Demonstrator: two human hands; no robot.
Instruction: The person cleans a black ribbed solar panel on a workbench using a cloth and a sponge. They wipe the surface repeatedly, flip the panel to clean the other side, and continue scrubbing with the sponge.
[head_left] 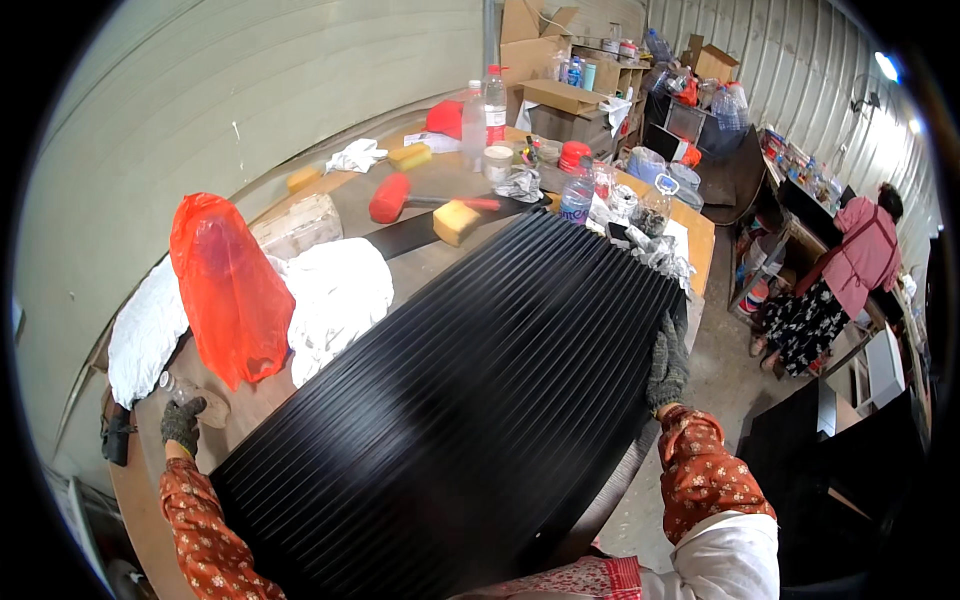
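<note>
1. Long black panel (440, 390): lies on the bench (150, 500) directly before you, its near end by your body, its far end toward 12 to 1 o'clock. Clock places below are taken from its middle.
2. Panel surface: many narrow parallel ribs and grooves running lengthwise. Black throughout, glossy; pale streaks of light on the ribs, a soft sheen at mid-length. Nearest you, the ribbing blurs into dark. Tiny pale speck close to the lower right edge.
3. Your left hand (182, 425), 9 o'clock, grey glove: fingers closed round a clear plastic bottle (212, 408), tilted, just off the panel's left edge.
4. Your right hand (668, 365), 3 o'clock, grey glove: lies along the panel's right edge. You can't tell from here whether those fingers grip or merely rest.
5. Toward 10 o'clock: red plastic bag (225, 290), with a crumpled white cloth (340, 300) beside it, close to the panel.
6. At 11 o'clock: red-headed mallet (390, 198), lying flat. At 12: yellow sponge (455, 222).
7. At 1 o'clock: water bottle (577, 197), upright by the far end.
8. Between 2 and 3 o'clock, well apart: a co-worker (850, 265) in a pink top.
</note>
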